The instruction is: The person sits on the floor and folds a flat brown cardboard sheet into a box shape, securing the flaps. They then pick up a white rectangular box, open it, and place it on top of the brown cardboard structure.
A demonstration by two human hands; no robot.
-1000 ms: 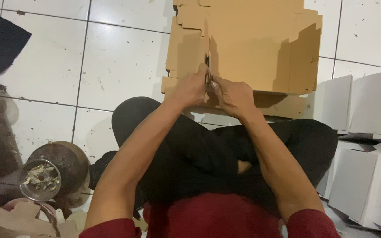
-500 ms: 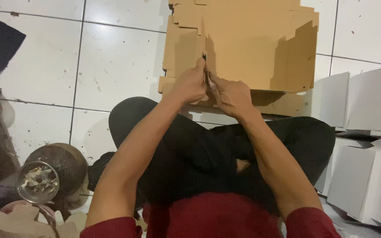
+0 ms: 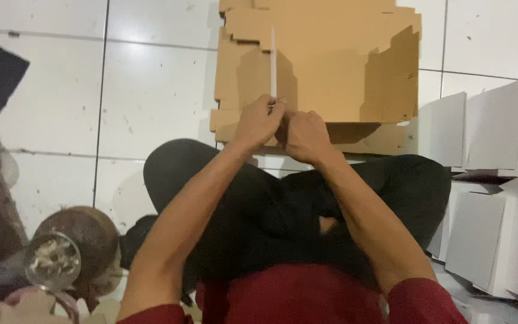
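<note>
Two hands are meeting at the near edge of a brown cardboard blank (image 3: pixel 331 78) in the head view, and that blank is topping a stack of flat brown cardboard (image 3: pixel 235 120) on the white tiled floor (image 3: pixel 151 90), just beyond the person's crossed legs. The left hand (image 3: pixel 259 123) is pinching the base of a thin panel (image 3: pixel 273 63) that is standing edge-on to the camera; the right hand (image 3: pixel 307 137) is curling closed beside it, touching the left, though what it is gripping cannot be told. Folding well here is probably calling for a crease kept straight along the score, with both thumbs bracing the base. White folded boxes (image 3: pixel 499 138) are sitting to the right, partly cut off; the fingertips are being hidden behind the knuckles, and a round brown object (image 3: pixel 85 234) at lower left is too blurred to identify
</note>
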